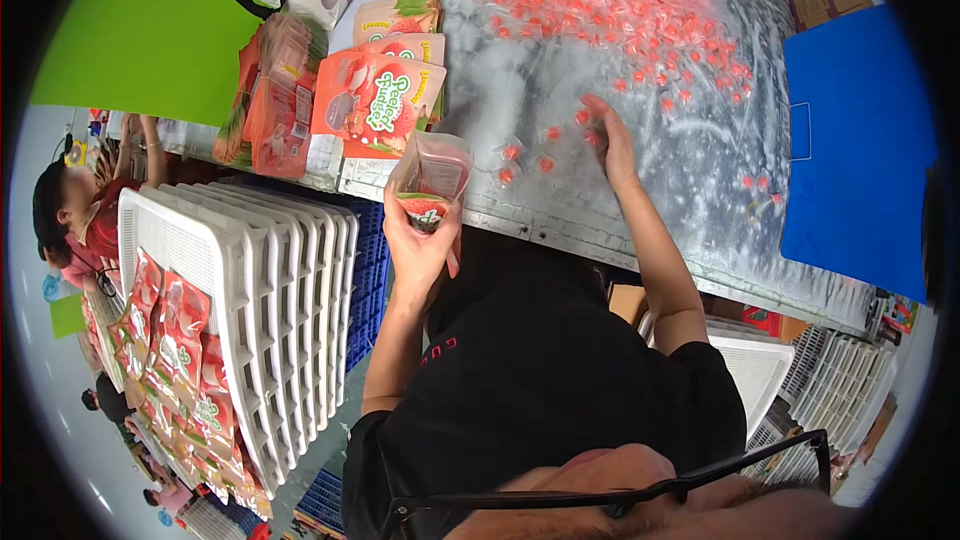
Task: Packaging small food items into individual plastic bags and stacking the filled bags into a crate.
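Note:
My left hand (pixel 416 245) is closed round a red and pink stand-up pouch (pixel 436 175), held at the table's front edge. The pouch's mouth gapes toward the table and its clear inside shows. My right hand (pixel 617 145) reaches over the metal table (pixel 510 90), fingers stretched and slightly curved beside small red wrapped candies (pixel 583 117). Several more loose candies (pixel 511 153) lie between the two hands. Farther back spreads a large heap of the same candies (pixel 620 10) in clear wrappers. Whether the right fingertips touch a candy is hard to tell.
Stacked flat pouches (pixel 375 90) lie left of the metal table's work area, beside a bundle of pouches (pixel 285 105). White crates (pixel 290 310) are stacked at my left, filled pouches (pixel 185 340) on top. A blue board (pixel 855 150) stands at right. Another person (pixel 95 205) works at far left.

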A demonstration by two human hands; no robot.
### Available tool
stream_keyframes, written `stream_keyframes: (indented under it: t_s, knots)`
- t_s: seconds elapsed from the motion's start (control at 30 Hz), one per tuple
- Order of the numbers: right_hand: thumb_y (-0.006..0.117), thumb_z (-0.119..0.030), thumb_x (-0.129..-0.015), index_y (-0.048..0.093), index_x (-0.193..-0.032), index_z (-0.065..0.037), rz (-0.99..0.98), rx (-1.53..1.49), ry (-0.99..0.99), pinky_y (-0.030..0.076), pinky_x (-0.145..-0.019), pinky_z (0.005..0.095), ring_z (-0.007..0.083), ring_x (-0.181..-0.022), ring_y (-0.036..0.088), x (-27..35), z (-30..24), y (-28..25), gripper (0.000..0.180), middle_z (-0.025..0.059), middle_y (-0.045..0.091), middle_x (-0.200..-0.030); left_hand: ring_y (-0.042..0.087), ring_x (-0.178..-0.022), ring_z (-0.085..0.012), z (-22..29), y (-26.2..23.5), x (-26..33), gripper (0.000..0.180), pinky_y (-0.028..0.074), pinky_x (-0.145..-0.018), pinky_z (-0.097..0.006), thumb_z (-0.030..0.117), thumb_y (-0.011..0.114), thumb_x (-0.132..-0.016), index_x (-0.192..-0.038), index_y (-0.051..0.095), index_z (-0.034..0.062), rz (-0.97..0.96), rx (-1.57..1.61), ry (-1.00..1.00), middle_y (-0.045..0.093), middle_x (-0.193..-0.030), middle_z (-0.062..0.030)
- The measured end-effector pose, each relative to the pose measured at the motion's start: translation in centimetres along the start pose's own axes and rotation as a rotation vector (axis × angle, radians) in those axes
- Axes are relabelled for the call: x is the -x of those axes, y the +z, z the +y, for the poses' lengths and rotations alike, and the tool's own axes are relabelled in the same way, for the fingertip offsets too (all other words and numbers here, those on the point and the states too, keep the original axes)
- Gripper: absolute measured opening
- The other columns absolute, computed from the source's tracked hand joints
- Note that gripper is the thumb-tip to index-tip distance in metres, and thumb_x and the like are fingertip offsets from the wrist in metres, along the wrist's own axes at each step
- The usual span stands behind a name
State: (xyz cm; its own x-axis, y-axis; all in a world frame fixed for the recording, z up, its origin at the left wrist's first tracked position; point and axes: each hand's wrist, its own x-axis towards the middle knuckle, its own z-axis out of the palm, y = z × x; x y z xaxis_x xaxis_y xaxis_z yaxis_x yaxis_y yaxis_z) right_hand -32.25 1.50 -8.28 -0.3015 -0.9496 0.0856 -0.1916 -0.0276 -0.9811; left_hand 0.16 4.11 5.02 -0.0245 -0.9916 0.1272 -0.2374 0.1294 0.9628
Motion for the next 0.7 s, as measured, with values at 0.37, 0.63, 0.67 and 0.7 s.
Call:
stream_keyframes:
  t_s: [0.37, 0.63, 0.67, 0.7]
  knots:
    - [0.075, -0.054, -0.080, 0.056, -0.142, -0.026, -0.392, 0.819, -0.595, 0.022, -0.113, 0.0708, 0.0414, -0.142, 0.034, 2.4, -3.5, 7.4, 0.071, 0.0123, 0.040, -0.155, 0.062, -0.070, -0.0105, 0.7, -0.4, 0.0, 0.061, 0.051, -0.060, -0.025, 0.000, 0.073, -0.080, -0.134, 0.047, -0.0002, -0.004, 0.049, -0.033, 0.068, -0.091, -0.0086]
    - [0.079, -0.034, -0.080, 0.068, -0.111, -0.015, -0.408, 0.764, -0.746, 0.046, -0.096, 0.0486, 0.0270, -0.113, 0.056, 2.7, -1.9, 8.7, 0.037, 0.0052, 0.061, -0.117, 0.066, -0.087, -0.0157, 0.0, -0.6, 0.1, 0.062, 0.055, -0.079, -0.031, 0.000, 0.073, -0.078, -0.135, 0.048, -0.0003, -0.010, 0.037, -0.036, 0.068, -0.101, -0.0102]
    - [0.079, -0.030, -0.081, 0.068, -0.107, -0.014, -0.371, 0.738, -0.729, 0.048, -0.089, 0.0452, 0.0254, -0.104, 0.058, 2.7, -1.4, 8.5, 0.032, 0.0049, 0.061, -0.110, 0.067, -0.090, -0.0171, 0.3, -0.5, 0.2, 0.063, 0.055, -0.083, -0.032, 0.000, 0.073, -0.078, -0.136, 0.048, -0.0002, -0.023, 0.059, -0.091, 0.068, -0.102, -0.0103]
    - [0.079, -0.026, -0.081, 0.069, -0.102, -0.013, -0.337, 0.706, -0.717, 0.049, -0.082, 0.0418, 0.0238, -0.095, 0.060, 2.6, -1.4, 8.3, 0.027, 0.0047, 0.062, -0.102, 0.068, -0.093, -0.0185, 0.5, -0.4, 0.3, 0.064, 0.055, -0.086, -0.033, -0.001, 0.073, -0.078, -0.137, 0.048, 0.0001, -0.028, 0.056, -0.116, 0.068, -0.103, -0.0106]
